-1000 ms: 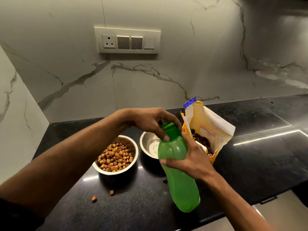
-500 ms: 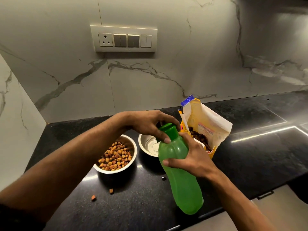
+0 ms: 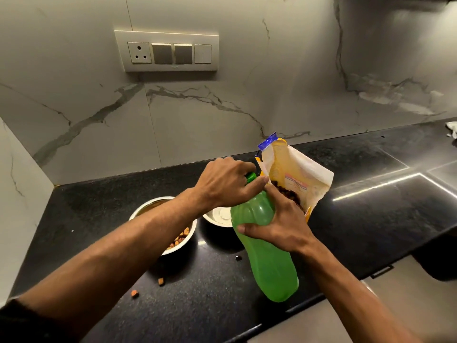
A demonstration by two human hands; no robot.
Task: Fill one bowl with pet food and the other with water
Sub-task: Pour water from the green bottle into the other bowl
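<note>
A green plastic bottle point(image 3: 267, 253) is held tilted above the black counter point(image 3: 371, 219). My right hand point(image 3: 277, 224) grips its upper body. My left hand point(image 3: 227, 184) is curled over its green cap point(image 3: 251, 177) and covers most of it. A steel bowl with brown kibble point(image 3: 183, 237) stands left of the bottle, half hidden by my left forearm. A second steel bowl point(image 3: 218, 216) with nothing in it that I can see sits behind the bottle. An open yellow pet food bag point(image 3: 296, 174) stands just to the right.
A few loose kibble pieces point(image 3: 134, 294) lie on the counter near the front. A switch panel point(image 3: 168, 53) is on the marble wall. The counter's front edge runs under the bottle's base. Something white point(image 3: 452, 128) lies at the far right.
My left hand has closed further over the cap, now hiding most of it. My left forearm now covers more of the kibble bowl. The bottle stays in my right hand.
</note>
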